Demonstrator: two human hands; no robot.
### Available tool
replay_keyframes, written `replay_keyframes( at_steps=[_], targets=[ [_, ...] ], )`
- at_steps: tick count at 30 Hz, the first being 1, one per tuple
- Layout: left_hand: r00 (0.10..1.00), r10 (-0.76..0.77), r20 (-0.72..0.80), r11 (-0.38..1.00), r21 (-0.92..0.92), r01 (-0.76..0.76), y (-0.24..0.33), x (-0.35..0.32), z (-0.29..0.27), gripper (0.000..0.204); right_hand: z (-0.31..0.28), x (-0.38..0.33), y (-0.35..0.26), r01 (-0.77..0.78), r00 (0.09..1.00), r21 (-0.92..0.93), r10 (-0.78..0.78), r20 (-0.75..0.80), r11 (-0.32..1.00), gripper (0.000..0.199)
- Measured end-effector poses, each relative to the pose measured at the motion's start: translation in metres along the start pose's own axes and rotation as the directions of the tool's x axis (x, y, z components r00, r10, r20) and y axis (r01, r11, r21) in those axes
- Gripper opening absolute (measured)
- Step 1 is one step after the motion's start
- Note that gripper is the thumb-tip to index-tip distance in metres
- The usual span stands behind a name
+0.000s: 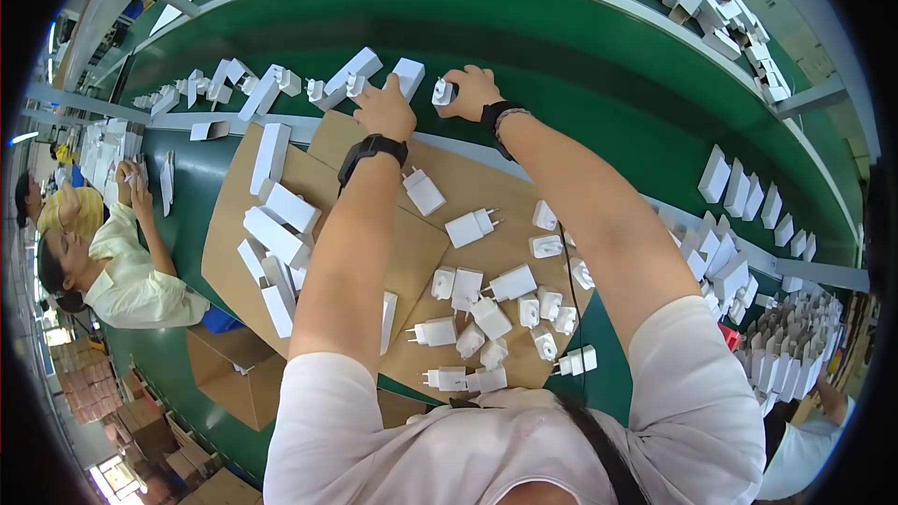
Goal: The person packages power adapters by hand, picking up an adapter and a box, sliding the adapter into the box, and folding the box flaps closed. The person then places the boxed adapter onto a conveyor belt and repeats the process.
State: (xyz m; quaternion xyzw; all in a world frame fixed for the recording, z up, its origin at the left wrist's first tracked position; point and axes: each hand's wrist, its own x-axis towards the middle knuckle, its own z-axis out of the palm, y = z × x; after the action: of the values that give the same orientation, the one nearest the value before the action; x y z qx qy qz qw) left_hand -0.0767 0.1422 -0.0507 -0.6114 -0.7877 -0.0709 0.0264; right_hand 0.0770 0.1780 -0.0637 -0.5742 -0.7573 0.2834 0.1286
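Green conveyor belts (pixel 561 65) run past a table (pixel 486 196) strewn with white chargers (pixel 470 227); right hand (pixel 470 91) grasps one charger (pixel 442 92), left hand (pixel 385 110) grips a white box (pixel 406 77).

Loose plug adapters (pixel 486 304) lie scattered on the cardboard sheet (pixel 412 252) right in front, small boxes (pixel 276 234) stacked along its left (more boxes (pixel 271 84) line the conveyor belt (pixel 580 84) behind).

White cartons (pixel 281 215) on cardboard sheet (pixel 238 187)
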Motion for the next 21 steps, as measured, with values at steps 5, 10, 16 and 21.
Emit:
replay_keyframes(
  at_steps=[5,10,16,21],
  targets=[
    [0.977,0.182,-0.115,0.932,-0.296,-0.208,-0.034,-0.028,-0.073,0.033,-0.071,-0.057,-0.048,0.155,0.979,0.31,-0.103,-0.178,0.938,0.048],
    [0.97,0.24,-0.028,0.693,-0.695,-0.191,-0.039,-0.134,-0.206,0.037,-0.21,-0.281,-0.145,0.528,0.837,0.172,-0.477,-0.267,0.831,0.034],
    [0.92,0.318,0.229,0.318,-0.94,0.124,-0.027,-0.249,-0.262,0.022,-0.235,-0.444,-0.205,0.444,0.854,-0.335,-0.505,-0.122,0.831,0.017],
    [0.872,0.398,0.286,0.236,-0.95,0.204,-0.017,-0.324,-0.26,0.026,-0.214,-0.512,-0.195,0.391,0.838,-0.289,-0.468,-0.282,0.874,0.018]
  ],
)
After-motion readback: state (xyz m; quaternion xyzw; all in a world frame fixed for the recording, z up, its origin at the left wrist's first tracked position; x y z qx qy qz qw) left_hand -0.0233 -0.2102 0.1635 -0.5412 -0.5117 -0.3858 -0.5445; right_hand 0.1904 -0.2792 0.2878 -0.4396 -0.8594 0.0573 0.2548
